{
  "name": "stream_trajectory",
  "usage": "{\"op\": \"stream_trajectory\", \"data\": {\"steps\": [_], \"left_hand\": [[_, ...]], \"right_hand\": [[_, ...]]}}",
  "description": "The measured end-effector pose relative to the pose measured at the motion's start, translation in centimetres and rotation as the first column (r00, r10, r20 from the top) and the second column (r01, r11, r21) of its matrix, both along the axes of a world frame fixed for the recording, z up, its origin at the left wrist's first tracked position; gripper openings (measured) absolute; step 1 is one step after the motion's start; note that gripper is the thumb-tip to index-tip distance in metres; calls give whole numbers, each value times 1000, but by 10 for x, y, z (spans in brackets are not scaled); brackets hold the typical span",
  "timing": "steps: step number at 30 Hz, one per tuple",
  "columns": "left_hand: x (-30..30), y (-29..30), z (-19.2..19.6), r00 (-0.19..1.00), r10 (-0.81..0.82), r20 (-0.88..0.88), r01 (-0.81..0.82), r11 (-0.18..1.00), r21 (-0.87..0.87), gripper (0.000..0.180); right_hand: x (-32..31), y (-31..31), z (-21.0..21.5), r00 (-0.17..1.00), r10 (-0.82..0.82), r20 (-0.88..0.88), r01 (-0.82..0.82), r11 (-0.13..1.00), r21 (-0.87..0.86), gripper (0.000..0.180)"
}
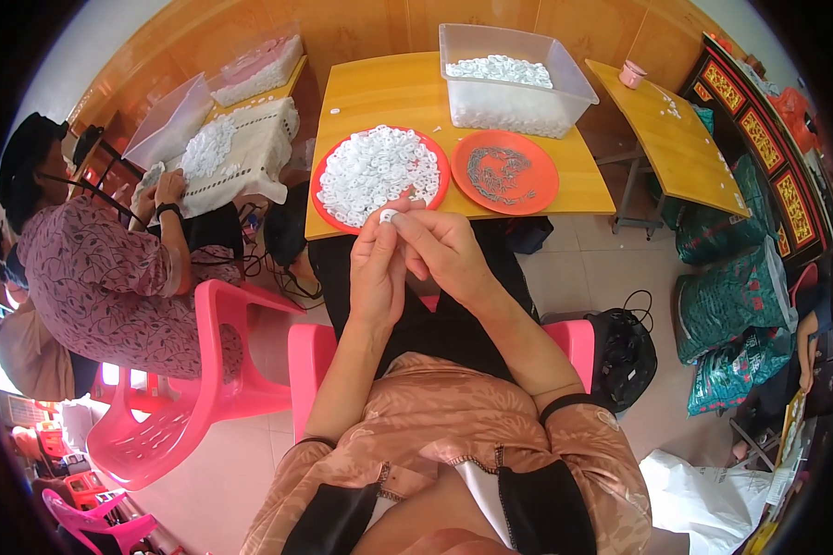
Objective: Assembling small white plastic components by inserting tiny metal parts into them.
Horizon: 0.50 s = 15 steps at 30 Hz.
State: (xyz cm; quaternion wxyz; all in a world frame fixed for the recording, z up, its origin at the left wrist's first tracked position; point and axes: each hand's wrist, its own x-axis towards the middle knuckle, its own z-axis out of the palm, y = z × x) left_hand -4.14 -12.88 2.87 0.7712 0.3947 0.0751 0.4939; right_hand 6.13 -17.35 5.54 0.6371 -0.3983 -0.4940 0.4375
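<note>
Between my two hands, just off the table's near edge, is a small white plastic piece point(388, 215). My left hand point(379, 264) pinches it from the left, its fingers closed. My right hand point(442, 252) meets it from the right, thumb and fingertips pressed against the same piece. Just beyond my hands lies a red round tray point(317, 196) heaped with white ring-like plastic pieces point(379, 171). To its right sits an orange-red plate point(537, 165) with many small grey metal parts point(498, 176) spread over it. Whether a metal part is also in my fingers is hidden.
On the yellow table point(370, 88) a clear plastic bin point(518, 116) holds more white pieces. At the left, a person point(130, 264) handles white pieces on a cloth-covered table. Pink chairs point(204, 370) and a black bag point(625, 356) stand near me; green sacks point(727, 301) lie right.
</note>
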Motion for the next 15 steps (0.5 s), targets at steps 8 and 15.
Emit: {"op": "stream_trajectory", "data": {"steps": [8, 15], "left_hand": [[1, -2, -4, 1000, -9, -18, 8, 999, -40, 37], [0, -5, -3, 999, 3, -34, -4, 999, -51, 36]], "right_hand": [[2, 1, -8, 999, -20, 28, 19, 1000, 8, 31], [2, -1, -10, 999, -15, 31, 14, 1000, 9, 31]]}}
